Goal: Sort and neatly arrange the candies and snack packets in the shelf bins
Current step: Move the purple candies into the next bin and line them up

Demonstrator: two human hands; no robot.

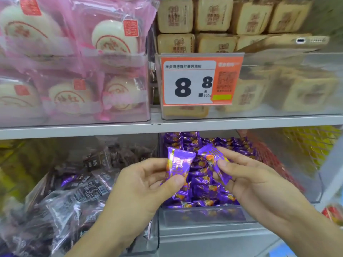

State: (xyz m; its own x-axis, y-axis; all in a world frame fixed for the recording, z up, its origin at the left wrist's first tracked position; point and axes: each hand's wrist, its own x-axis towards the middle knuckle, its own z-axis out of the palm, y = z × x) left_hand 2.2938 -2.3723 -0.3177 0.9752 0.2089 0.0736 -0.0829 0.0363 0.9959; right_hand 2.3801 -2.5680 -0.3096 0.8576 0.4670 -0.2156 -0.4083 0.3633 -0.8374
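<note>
My left hand (143, 184) pinches a purple candy packet (178, 160) between thumb and fingers, upright. My right hand (246, 175) pinches a second purple candy packet (213, 158), tilted, next to the first. Both packets hover above the clear bin (202, 216) on the lower shelf, which is full of the same purple candies (202, 190). To its left, a clear bin (152, 236) holds dark brown and clear snack packets (74, 191), with one purple packet (67, 180) lying among them.
The upper shelf board (167, 127) carries a bin of pink-wrapped round cakes (74, 71) and a bin of tan square packets (259, 84) with an orange 8.8 price tag (196, 80). A red mesh-patterned bin (278, 158) and yellow packets (311, 141) lie at the lower right.
</note>
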